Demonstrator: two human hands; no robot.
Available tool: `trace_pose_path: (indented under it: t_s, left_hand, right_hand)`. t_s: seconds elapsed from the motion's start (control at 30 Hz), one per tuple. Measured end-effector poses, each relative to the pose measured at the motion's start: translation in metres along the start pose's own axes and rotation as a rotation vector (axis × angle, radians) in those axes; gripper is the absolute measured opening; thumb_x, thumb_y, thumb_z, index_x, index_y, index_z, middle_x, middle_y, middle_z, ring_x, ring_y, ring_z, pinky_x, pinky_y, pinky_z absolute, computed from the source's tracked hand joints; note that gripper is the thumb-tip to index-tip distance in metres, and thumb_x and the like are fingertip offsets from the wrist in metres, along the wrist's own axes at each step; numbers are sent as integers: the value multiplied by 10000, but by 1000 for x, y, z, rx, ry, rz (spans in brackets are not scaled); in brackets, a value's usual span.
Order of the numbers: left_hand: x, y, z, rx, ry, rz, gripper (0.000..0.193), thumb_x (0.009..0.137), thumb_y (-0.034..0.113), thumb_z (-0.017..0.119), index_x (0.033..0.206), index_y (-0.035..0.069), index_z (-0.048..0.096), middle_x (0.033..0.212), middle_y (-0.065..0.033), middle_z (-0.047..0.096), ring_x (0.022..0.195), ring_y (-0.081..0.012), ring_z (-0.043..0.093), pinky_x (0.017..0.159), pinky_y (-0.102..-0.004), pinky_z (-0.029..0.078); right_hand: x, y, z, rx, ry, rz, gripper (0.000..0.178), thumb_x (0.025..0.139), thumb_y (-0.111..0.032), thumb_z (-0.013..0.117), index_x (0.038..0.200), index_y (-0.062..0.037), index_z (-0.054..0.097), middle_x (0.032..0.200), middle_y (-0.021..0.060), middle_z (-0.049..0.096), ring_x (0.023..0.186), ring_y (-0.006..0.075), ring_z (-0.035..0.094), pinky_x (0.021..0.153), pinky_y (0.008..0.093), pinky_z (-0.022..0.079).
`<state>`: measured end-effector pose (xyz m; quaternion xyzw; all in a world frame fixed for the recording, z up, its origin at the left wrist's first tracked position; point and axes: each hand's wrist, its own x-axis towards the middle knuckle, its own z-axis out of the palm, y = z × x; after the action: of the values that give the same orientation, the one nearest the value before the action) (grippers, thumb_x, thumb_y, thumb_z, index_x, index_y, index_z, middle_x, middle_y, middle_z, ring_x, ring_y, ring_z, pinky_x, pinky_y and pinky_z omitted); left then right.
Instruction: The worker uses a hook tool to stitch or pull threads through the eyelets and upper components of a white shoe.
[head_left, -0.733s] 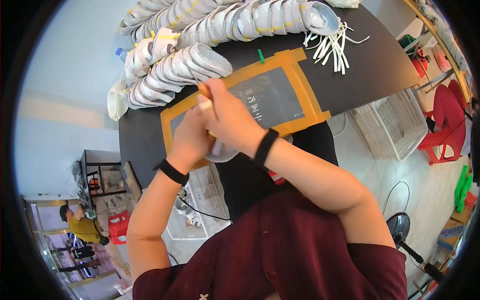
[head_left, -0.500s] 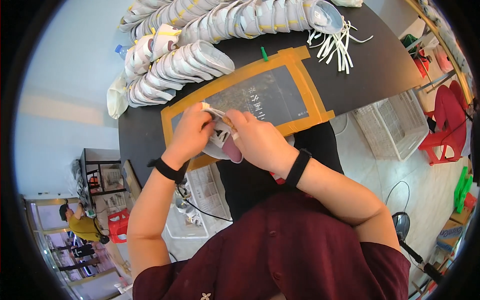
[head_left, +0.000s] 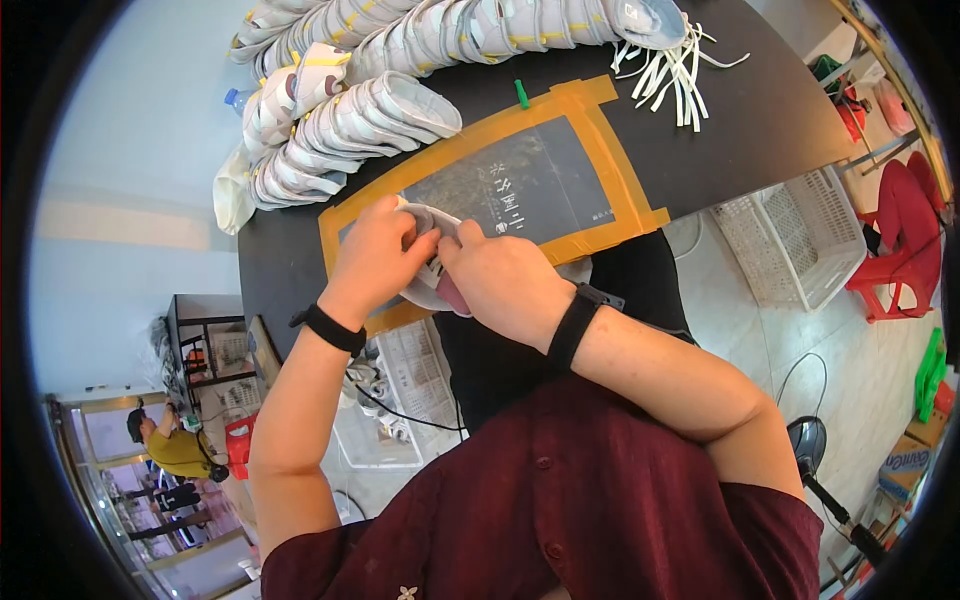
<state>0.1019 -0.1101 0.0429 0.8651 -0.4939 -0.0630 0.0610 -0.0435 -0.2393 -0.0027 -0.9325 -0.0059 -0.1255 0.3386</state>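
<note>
Both hands are closed on a grey-white shoe upper (head_left: 425, 292) with a mauve patch, held near the front edge of the table. My left hand (head_left: 368, 258) grips its far left rim, thumb and fingers pinched together. Close beside it, my right hand (head_left: 507, 287) has its fingers curled over the upper's opening, covering much of it. Whether anything else sits inside the right hand is hidden. Beneath the hands lies a dark panel (head_left: 450, 190) edged with orange tape (head_left: 608, 165).
Nested stacks of shoe uppers (head_left: 480, 38) line the table's far side, with a shorter stack (head_left: 345, 130) at left. White laces (head_left: 682, 85) and a small green object (head_left: 521, 94) lie nearby. White crates (head_left: 790, 245) and a red stool (head_left: 890, 280) stand rightward.
My right hand has moved slightly left, nearer my left hand, and turned over the upper's rim. A brownish piece seen at its fingertips earlier is now out of sight.
</note>
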Motion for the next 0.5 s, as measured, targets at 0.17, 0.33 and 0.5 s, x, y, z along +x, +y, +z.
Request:
trace_pose_path:
  t_s: [0.17,0.33,0.5]
  left_hand:
    - [8,9,-2,85,-6,15,270,849,220,683,740,-8,589,866,-153,537,831,-365,579,696,-439,458]
    - [13,1,0,172,-24,59,251,865,209,662,745,-4,606,908,-163,554,854,-370,585,716,-440,465]
    - [17,-12,-13,8,-189,51,183,876,122,622,793,-40,600,936,-156,561,851,-340,582,722,-381,465]
  right_hand:
    - [3,1,8,47,64,4,250,846,-138,606,1019,39,573,945,212,574,667,362,658,605,428,552]
    - [5,2,13,-8,93,0,293,835,-159,624,1042,45,582,943,210,581,673,347,671,594,409,561]
    - [4,1,14,0,51,31,287,825,-140,626,1032,54,577,925,205,582,666,351,672,589,402,566]
